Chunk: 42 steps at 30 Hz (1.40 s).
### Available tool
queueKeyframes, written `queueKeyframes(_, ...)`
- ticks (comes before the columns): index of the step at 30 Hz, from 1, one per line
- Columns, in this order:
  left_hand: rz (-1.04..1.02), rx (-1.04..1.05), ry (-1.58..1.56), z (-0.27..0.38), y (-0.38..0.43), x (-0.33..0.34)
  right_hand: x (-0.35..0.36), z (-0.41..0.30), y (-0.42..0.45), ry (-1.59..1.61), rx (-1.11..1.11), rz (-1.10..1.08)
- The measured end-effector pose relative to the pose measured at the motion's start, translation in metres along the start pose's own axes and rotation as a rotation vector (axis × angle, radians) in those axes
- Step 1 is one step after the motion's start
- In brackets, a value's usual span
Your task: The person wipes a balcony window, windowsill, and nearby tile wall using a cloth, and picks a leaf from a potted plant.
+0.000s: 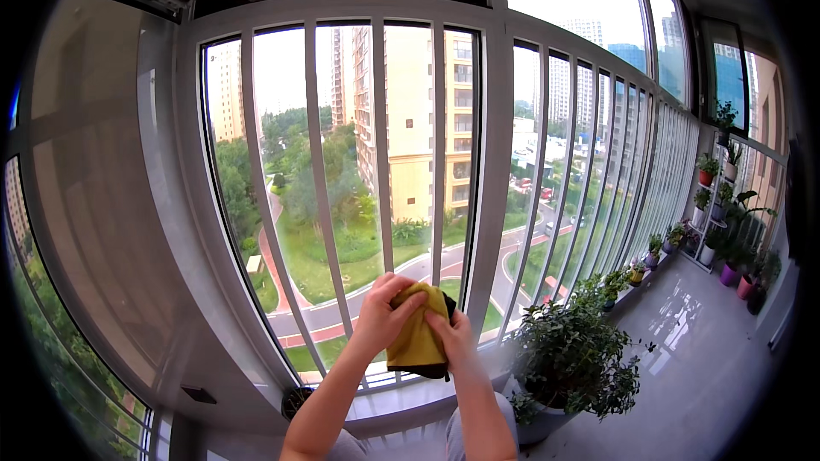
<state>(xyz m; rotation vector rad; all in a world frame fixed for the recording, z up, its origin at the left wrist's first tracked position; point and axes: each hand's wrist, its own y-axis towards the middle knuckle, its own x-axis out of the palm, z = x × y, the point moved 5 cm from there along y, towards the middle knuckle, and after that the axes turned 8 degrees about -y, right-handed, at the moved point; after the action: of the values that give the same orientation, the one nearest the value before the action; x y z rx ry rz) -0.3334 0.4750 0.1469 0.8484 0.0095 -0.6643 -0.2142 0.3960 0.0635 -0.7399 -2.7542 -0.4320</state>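
Observation:
Both of my hands grip a folded yellow cloth [419,339] with a dark edge, held up before the window railing. My left hand [383,314] pinches its upper left part, thumb across the front. On the cloth's right side, my right hand [456,336] has its thumb on the yellow face and its fingers partly hidden behind. Just beyond the cloth stand the white vertical bars [323,205] of the railing. Whether the cloth touches a bar cannot be told.
A large leafy potted plant [570,358] stands close on my right. Smaller potted plants [637,272] line the sill toward a tiered plant stand [708,230]. At left is a glossy wall panel [90,205]. A dark round object [295,402] sits low by the window frame.

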Motion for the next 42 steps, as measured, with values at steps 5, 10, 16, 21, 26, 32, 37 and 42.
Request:
queueKeyframes(5, 0.304, 0.048, 0.017, -0.064, -0.002, -0.031, 0.022, -0.093, 0.065, 0.064, -0.552, 0.432)
queueKeyframes(10, 0.497, 0.010, 0.502, -0.087, -0.023, -0.061, 0.089, -0.266, 0.139, -0.842, -1.642, 0.807)
queueKeyframes(16, 0.516, -0.058, 0.704, -0.138, -0.033, -0.088, 0.157, -0.339, 0.228, -1.280, -1.708, 0.855)
queueKeyframes(21, 0.469, -0.168, 0.809, -0.153, -0.030, -0.101, 0.134, -0.257, 0.224, -1.181, -1.703, 0.646)
queueKeyframes(26, 0.452, -0.136, 0.793, -0.159, -0.023, -0.097, 0.071, -0.069, 0.187, -1.198, -1.538, 0.454)
queueKeyframes(32, 0.461, -0.199, 0.865, -0.156, -0.018, -0.085, -0.025, 0.143, 0.136, -1.564, -1.436, 0.133)
queueKeyframes(37, 0.494, -0.200, 0.822, -0.156, -0.024, -0.095, 0.001, 0.074, 0.132, -1.574, -1.643, -0.089)
queueKeyframes(42, 0.497, -0.218, 0.778, -0.148, -0.024, -0.091, 0.083, -0.181, 0.165, -1.367, -2.026, 0.608)
